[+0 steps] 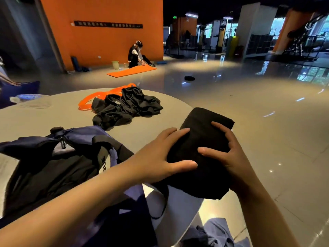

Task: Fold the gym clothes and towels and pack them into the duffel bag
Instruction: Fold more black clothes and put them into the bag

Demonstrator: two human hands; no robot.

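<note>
Nearest the lens, at 6 o'clock, a blue garment (pixel 217 232) lies bunched below the rim of the round grey table (pixel 44 118). Both forearms reach over that rim to a folded black garment (pixel 201 139) at 3 o'clock on the tabletop, partly overhanging its edge. The left hand (pixel 160 157) lies on the garment's left side with fingers spread and thumb stretched across the cloth; the right hand (pixel 231 154) grips the right side, fingers and thumb curled onto the fabric. At 9 o'clock sits the navy duffel bag (pixel 53 157), unzipped, with dark cloth inside that cannot be told apart. At 12 o'clock lies a heap of unfolded black clothes (pixel 128 106) touching an orange band (pixel 99 97). Beyond the table spreads a glossy floor (pixel 249 104), an orange wall (pixel 106 41), and a seated person (pixel 137 54) beside an orange mat (pixel 131 71).
</note>
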